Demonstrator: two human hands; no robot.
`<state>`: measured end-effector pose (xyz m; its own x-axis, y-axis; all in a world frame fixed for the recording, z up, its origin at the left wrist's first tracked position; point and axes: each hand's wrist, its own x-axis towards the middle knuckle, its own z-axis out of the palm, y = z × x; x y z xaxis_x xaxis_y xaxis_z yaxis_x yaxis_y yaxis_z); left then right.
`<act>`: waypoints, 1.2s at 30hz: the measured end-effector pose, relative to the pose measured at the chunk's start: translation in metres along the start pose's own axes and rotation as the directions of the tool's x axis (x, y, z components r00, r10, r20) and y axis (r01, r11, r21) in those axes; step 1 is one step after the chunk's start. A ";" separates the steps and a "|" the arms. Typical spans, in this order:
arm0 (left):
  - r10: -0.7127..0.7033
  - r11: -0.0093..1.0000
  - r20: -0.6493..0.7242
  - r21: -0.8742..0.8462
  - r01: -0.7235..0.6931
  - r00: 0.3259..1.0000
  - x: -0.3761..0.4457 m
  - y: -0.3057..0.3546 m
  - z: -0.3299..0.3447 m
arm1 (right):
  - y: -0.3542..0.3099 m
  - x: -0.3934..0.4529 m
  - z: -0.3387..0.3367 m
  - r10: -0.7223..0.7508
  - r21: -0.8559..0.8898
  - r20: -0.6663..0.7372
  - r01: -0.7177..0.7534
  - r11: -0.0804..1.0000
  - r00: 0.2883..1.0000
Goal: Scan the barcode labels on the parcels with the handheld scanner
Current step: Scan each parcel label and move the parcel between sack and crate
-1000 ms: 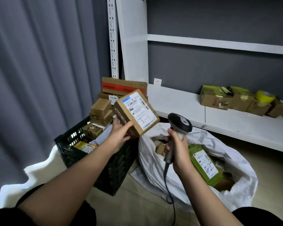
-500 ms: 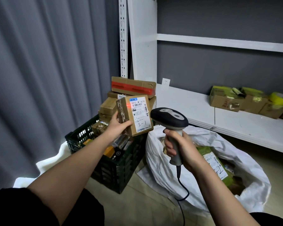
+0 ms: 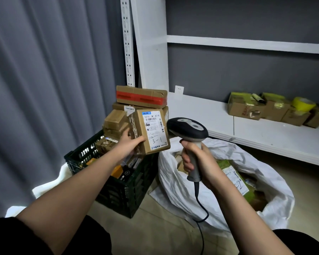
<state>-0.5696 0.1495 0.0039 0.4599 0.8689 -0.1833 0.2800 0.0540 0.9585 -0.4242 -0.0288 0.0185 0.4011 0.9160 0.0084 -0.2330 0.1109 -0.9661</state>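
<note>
Above the black crate (image 3: 118,190), the left hand (image 3: 131,144) grips the parcel (image 3: 149,133); the right hand (image 3: 197,162) grips the scanner (image 3: 188,128). The red beam has gone, so this label is probably scanned.

Brown parcel (image 3: 148,132) — white label, black-grey scanner (image 3: 189,129), black crate (image 3: 118,188), white sack (image 3: 201,196)

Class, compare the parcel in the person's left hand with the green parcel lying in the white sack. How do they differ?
The held parcel is plain brown cardboard; the green parcel is wrapped in green. The held parcel is upright in the left hand, facing the scanner; the green parcel lies tilted in the white sack. Handwriting reads "3-1" on the held one; the green one's is unclear. Both carry white labels.
</note>
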 end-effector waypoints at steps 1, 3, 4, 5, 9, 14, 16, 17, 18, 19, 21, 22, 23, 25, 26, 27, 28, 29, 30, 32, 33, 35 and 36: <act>-0.020 0.999 0.016 0.036 0.019 1.000 0.001 0.000 0.004 | 0.000 0.001 -0.005 -0.004 0.003 -0.037 0.004 1.000 0.999; -0.070 0.994 0.039 0.090 0.066 0.997 0.002 0.000 0.017 | 0.001 0.004 -0.024 -0.024 0.027 -0.125 0.027 0.999 0.992; -0.099 0.990 0.043 0.108 0.094 0.994 0.004 0.001 0.025 | 0.000 0.004 -0.036 -0.033 0.027 -0.177 0.039 0.999 0.984; -0.124 0.985 0.043 0.128 0.117 0.991 0.005 0.002 0.034 | -0.001 0.005 -0.048 -0.043 0.016 -0.231 0.048 0.999 0.972; -0.166 0.949 0.103 0.286 0.130 0.981 0.015 0.007 0.074 | -0.003 0.004 -0.107 -0.072 -0.043 -0.401 0.060 0.997 0.913; -0.151 0.905 0.192 0.421 0.057 0.970 0.034 0.014 0.140 | 0.003 0.006 -0.171 -0.036 -0.031 -0.497 0.024 0.999 0.867; -0.187 0.870 0.222 0.489 0.056 0.957 0.045 0.014 0.165 | 0.009 0.007 -0.187 -0.032 -0.026 -0.496 0.021 0.999 0.868; -0.233 0.850 0.255 0.521 0.069 0.938 0.051 0.012 0.179 | 0.014 0.008 -0.194 -0.032 -0.025 -0.494 0.023 0.999 0.869; -0.280 0.833 0.279 0.547 0.088 0.918 0.058 0.010 0.191 | 0.019 0.007 -0.200 -0.034 -0.020 -0.493 0.027 0.999 0.869; -0.319 0.815 0.289 0.569 0.106 0.903 0.066 0.007 0.201 | 0.025 0.007 -0.206 -0.033 -0.005 -0.493 0.035 0.999 0.870; -0.349 0.800 0.273 0.585 0.133 0.897 0.082 0.000 0.215 | 0.034 0.007 -0.213 -0.017 0.046 -0.496 0.046 0.998 0.868; -0.353 0.798 0.256 0.584 0.147 0.900 0.093 -0.003 0.223 | 0.036 0.009 -0.216 -0.004 0.079 -0.499 0.050 0.996 0.867; -0.352 0.795 0.237 0.587 0.156 0.905 0.103 -0.005 0.229 | 0.037 0.011 -0.218 0.006 0.107 -0.498 0.055 0.993 0.867; -0.319 0.774 0.189 0.617 0.140 0.929 0.121 -0.011 0.242 | 0.036 0.017 -0.222 0.000 0.120 -0.491 0.067 0.991 0.871; -0.293 0.758 0.166 0.640 0.123 0.942 0.128 -0.013 0.248 | 0.034 0.020 -0.223 -0.008 0.105 -0.489 0.067 0.992 0.873; -0.258 0.749 0.145 0.655 0.103 0.955 0.136 -0.016 0.256 | 0.033 0.023 -0.225 -0.008 0.092 -0.488 0.061 0.994 0.873; -0.223 0.750 0.124 0.656 0.089 0.967 0.142 -0.019 0.263 | 0.033 0.025 -0.227 -0.005 0.083 -0.490 0.052 0.995 0.872; -0.192 0.759 0.101 0.645 0.083 0.976 0.147 -0.021 0.271 | 0.034 0.028 -0.228 0.000 0.082 -0.489 0.046 0.996 0.872; -0.162 0.770 0.070 0.633 0.082 0.984 0.152 -0.025 0.278 | 0.034 0.031 -0.230 0.006 0.088 -0.486 0.042 0.995 0.874; -0.125 0.758 -0.022 0.642 0.110 0.992 0.162 -0.036 0.290 | 0.034 0.035 -0.231 0.023 0.108 -0.482 0.033 0.994 0.876; -0.112 0.749 -0.065 0.650 0.128 0.992 0.166 -0.044 0.296 | 0.034 0.036 -0.232 0.030 0.118 -0.482 0.031 0.993 0.876; -0.072 0.748 -0.092 0.653 0.115 0.993 0.173 -0.061 0.306 | 0.033 0.038 -0.233 0.037 0.125 -0.486 0.028 0.992 0.873; -0.048 0.741 -0.077 0.666 0.087 0.996 0.172 -0.067 0.307 | 0.032 0.038 -0.233 0.038 0.126 -0.486 0.027 0.992 0.873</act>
<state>-0.2500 0.1444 -0.1590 0.3798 0.9005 -0.2117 0.8086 -0.2120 0.5489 -0.2105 -0.0802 -0.0722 0.7721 0.6163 -0.1551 -0.3317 0.1827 -0.9255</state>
